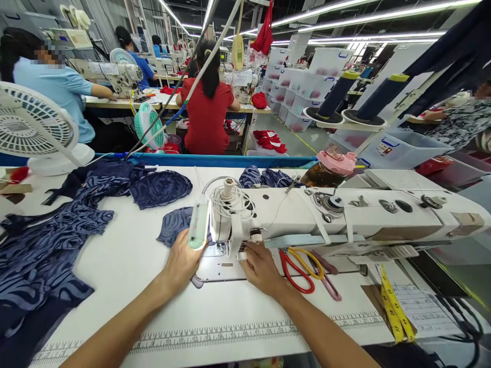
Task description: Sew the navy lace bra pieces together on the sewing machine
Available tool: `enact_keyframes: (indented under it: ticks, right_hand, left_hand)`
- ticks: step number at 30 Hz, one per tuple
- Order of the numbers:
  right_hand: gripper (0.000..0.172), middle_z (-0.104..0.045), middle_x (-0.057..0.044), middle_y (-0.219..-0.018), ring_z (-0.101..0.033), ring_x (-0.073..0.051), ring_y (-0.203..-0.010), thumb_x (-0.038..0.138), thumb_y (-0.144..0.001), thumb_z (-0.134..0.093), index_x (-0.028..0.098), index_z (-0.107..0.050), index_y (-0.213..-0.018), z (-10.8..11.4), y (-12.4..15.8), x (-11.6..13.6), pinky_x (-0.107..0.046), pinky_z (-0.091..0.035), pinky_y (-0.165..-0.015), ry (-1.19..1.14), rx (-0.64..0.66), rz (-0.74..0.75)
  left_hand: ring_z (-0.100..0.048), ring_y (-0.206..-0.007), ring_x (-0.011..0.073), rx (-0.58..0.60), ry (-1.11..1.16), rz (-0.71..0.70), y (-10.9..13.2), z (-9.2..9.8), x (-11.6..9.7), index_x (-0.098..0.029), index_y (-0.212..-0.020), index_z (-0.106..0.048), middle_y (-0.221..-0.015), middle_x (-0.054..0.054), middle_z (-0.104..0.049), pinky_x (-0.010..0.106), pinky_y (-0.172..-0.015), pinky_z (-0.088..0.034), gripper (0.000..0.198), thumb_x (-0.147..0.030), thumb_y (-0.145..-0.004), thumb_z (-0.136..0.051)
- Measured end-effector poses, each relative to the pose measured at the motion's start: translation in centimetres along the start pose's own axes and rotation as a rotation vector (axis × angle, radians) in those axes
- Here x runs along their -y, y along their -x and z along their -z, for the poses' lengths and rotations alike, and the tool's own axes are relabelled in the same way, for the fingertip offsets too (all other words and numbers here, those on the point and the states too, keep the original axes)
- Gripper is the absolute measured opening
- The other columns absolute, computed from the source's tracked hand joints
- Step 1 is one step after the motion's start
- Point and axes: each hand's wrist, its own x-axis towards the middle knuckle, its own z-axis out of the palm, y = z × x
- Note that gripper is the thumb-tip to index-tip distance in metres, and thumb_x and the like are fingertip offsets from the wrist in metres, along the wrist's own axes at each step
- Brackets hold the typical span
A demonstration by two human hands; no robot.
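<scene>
My left hand (184,263) is closed at the near edge of a small navy patterned fabric piece (174,225), left of the sewing machine's needle area. A clear guard (198,225) covers part of its fingers. My right hand (263,268) is bent in under the head of the white sewing machine (284,209), beside the metal needle plate (222,271). Its fingertips are hidden behind machine parts, so what they hold does not show. Red-handled and yellow-handled scissors (297,268) lie right of this hand.
Navy patterned garments (49,245) spread over the table's left side, by a white fan (38,128). A pink-lidded bottle (330,166) stands behind the machine. A yellow tape measure (395,306) lies at right. People (209,107) sit at machines beyond.
</scene>
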Motion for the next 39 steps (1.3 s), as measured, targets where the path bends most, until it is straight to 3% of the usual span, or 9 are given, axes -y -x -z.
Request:
enact_keyframes:
  ticks: [10, 13, 16, 24, 29, 31, 33, 36, 39]
  right_hand:
    - [0.018, -0.058, -0.002, -0.069, -0.052, -0.015, -0.064, 0.014, -0.094, -0.051, 0.019, -0.058, -0.078, -0.5, 0.5, -0.1, -0.029, -0.040, -0.062, -0.025, 0.000, 0.095]
    - [0.010, -0.065, -0.004, -0.078, -0.058, -0.016, -0.068, 0.018, -0.094, -0.054, 0.018, -0.063, -0.098, -0.3, 0.5, 1.1, -0.031, -0.043, -0.066, -0.026, 0.033, 0.173]
    - [0.017, -0.068, -0.006, -0.086, -0.062, -0.018, -0.075, 0.023, -0.094, -0.057, 0.016, -0.060, -0.109, -0.1, 0.2, 3.0, -0.031, -0.047, -0.068, -0.025, 0.065, 0.273]
    - [0.012, -0.066, -0.004, -0.081, -0.060, -0.016, -0.072, 0.013, -0.094, -0.050, 0.019, -0.061, -0.098, -0.2, -1.0, 5.9, -0.028, -0.047, -0.065, -0.101, 0.088, 0.312]
    - [0.016, -0.066, -0.004, -0.085, -0.062, -0.014, -0.074, 0.012, -0.094, -0.052, 0.020, -0.063, -0.103, 0.1, -1.0, 6.0, -0.026, -0.050, -0.067, -0.284, 0.027, 0.228]
    - [0.018, -0.068, -0.004, -0.089, -0.064, -0.014, -0.080, 0.012, -0.094, -0.053, 0.021, -0.063, -0.107, 0.6, -1.1, 6.3, -0.025, -0.052, -0.071, -0.418, 0.040, 0.237]
    - [0.021, -0.069, -0.004, -0.092, -0.066, -0.013, -0.084, 0.011, -0.095, -0.050, 0.022, -0.063, -0.107, 1.1, -1.3, 6.8, -0.024, -0.053, -0.074, -0.547, 0.075, 0.258]
    - [0.020, -0.070, -0.003, -0.091, -0.067, -0.012, -0.083, 0.015, -0.098, -0.047, 0.022, -0.064, -0.103, 1.8, -1.2, 7.9, -0.023, -0.054, -0.076, -0.672, 0.060, 0.090]
    - [0.020, -0.069, -0.004, -0.091, -0.067, -0.014, -0.084, 0.028, -0.100, -0.046, 0.022, -0.064, -0.105, 2.1, -0.3, 8.5, -0.023, -0.054, -0.073, -0.730, 0.020, -0.315]
  left_hand:
    - [-0.055, -0.081, 0.0197, 0.015, 0.039, 0.066, 4.3, 3.0, -1.9, -0.017, -0.092, -0.056, -0.086, 0.004, -0.062, 0.034, -0.078, -0.045, 0.016, -0.007, -0.094, -0.043]
    - [-0.057, -0.083, 0.0179, -0.030, 0.084, 0.101, 5.1, 3.5, -2.6, -0.017, -0.094, -0.054, -0.090, 0.005, -0.063, 0.033, -0.080, -0.046, 0.013, -0.009, -0.096, -0.043]
    - [-0.059, -0.087, 0.0175, -0.091, 0.168, 0.126, 5.7, 3.9, -3.2, -0.017, -0.097, -0.053, -0.092, 0.005, -0.063, 0.033, -0.083, -0.047, 0.013, -0.009, -0.096, -0.043]
    - [-0.061, -0.084, 0.0157, -0.121, 0.286, 0.139, 6.3, 4.5, -5.0, -0.021, -0.098, -0.054, -0.089, 0.002, -0.065, 0.043, -0.100, -0.044, 0.021, -0.007, -0.096, -0.037]
    - [-0.062, -0.076, 0.0150, -0.017, 0.573, 0.282, 6.1, 6.4, -6.1, -0.022, -0.098, -0.054, -0.084, 0.002, -0.064, 0.027, -0.071, -0.053, 0.015, -0.021, -0.100, -0.039]
    - [-0.064, -0.086, 0.0164, 0.017, 0.649, 0.310, 5.5, 7.4, -6.0, -0.022, -0.114, -0.053, -0.099, 0.005, -0.065, 0.027, -0.074, -0.055, 0.018, -0.028, -0.099, -0.045]
    - [-0.059, -0.110, 0.0218, 0.027, 0.636, 0.236, 4.5, 8.2, -5.8, -0.022, -0.129, -0.049, -0.121, 0.010, -0.061, 0.035, -0.094, -0.051, 0.038, -0.035, -0.094, -0.057]
    - [-0.060, -0.107, 0.0227, 0.108, 0.715, 0.213, 2.9, 8.0, -5.8, -0.023, -0.109, -0.062, -0.112, 0.006, -0.066, 0.038, -0.102, -0.045, 0.024, -0.033, -0.088, -0.064]
    - [-0.057, -0.072, 0.0160, 0.085, 0.858, 0.549, 2.1, 6.6, -6.9, -0.020, -0.078, -0.060, -0.075, -0.002, -0.061, 0.027, -0.073, -0.049, 0.015, -0.033, -0.086, -0.062]
